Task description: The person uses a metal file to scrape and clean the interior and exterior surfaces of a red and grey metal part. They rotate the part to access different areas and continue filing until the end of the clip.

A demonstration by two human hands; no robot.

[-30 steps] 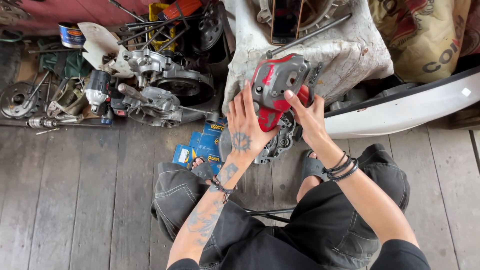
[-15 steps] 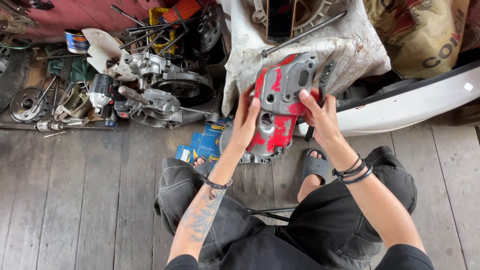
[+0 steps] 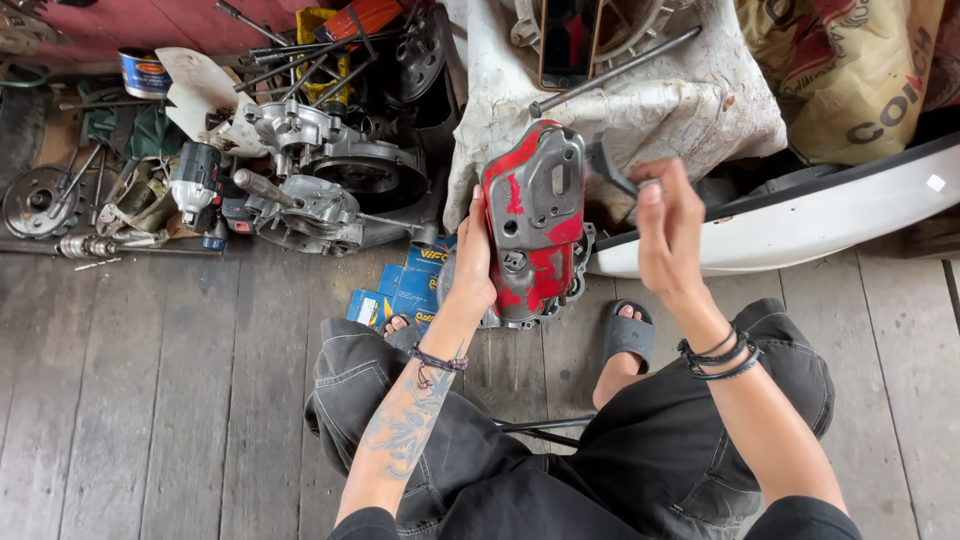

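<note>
On a worn plank floor [image 3: 150,400] strewn with engine parts [image 3: 320,170], the left hand [image 3: 470,270] grasps a red-and-grey engine cover [image 3: 532,215] upright above the knees; the right hand [image 3: 668,225] pinches a small dark tool [image 3: 608,165] just beside it.

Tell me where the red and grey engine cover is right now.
Head view, centre: the engine cover is held up in the left hand, just left of the right hand.
</note>
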